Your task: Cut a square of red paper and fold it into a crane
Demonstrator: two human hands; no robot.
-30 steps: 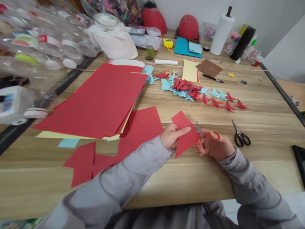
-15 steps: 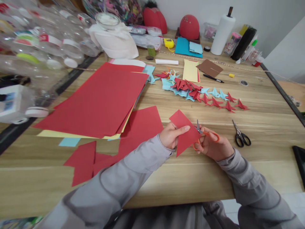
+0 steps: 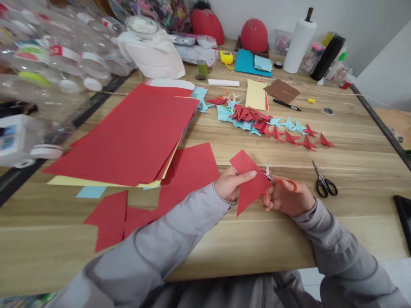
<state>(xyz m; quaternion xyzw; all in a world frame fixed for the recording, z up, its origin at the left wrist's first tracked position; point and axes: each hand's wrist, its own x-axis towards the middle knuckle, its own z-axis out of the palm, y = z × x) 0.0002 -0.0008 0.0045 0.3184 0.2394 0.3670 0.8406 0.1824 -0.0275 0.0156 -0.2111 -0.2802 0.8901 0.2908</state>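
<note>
A piece of red paper (image 3: 248,192) is pinched in my left hand (image 3: 230,184), thumb lying on top of it. My right hand (image 3: 290,197) grips orange-handled scissors (image 3: 285,183), with fingers through the loops. The scissor blades are apart at the paper's right edge, one blade pointing up above it. To the left on the table lie a large red sheet (image 3: 192,171) and smaller red cut pieces (image 3: 111,218). My left sleeve covers part of them.
Black-handled scissors (image 3: 325,184) lie right of my hands. Folded red and blue paper cranes (image 3: 290,137) spread beyond. A stack of large red sheets (image 3: 128,137) sits left, near plastic bottles (image 3: 64,57). Farther back are yellow paper strips (image 3: 256,94), brown paper (image 3: 281,91) and a black pen (image 3: 287,105).
The red paper has shifted slightly downward and its tilt has changed a little. The scissor blades sit at a slightly different angle at its edge. Both hands keep their hold.
</note>
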